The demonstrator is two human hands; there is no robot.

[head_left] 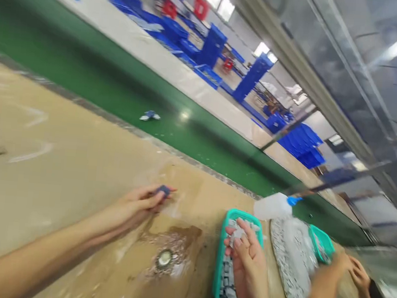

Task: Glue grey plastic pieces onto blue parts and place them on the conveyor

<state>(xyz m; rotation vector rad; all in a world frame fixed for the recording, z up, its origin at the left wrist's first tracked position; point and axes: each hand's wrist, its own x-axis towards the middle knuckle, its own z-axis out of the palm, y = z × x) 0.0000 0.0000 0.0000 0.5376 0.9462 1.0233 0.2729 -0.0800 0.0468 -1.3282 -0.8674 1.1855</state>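
Person's two hands at a tan table (31, 106), teal basket (218, 262) on the right.
Left hand (134, 206) pinched a small dark blue piece (163, 191); right hand (247, 269) lay spread over the basket, fingers on grey pieces (229, 291). Just right: white squeeze bottle (272, 206) with blue cap, clear bag of pale pieces (291, 264). Far right, a co-worker's hands (343, 261) beside a second teal basket (320, 243). Beyond the table: green floor (87, 65), stacked blue crates (299, 144).

View: head-worn cam, tilted, aimed fwd & down.
Near: left hand (138, 204), right hand (247, 269), lower frame.
Far: workshop floor (219, 69), upper frame.
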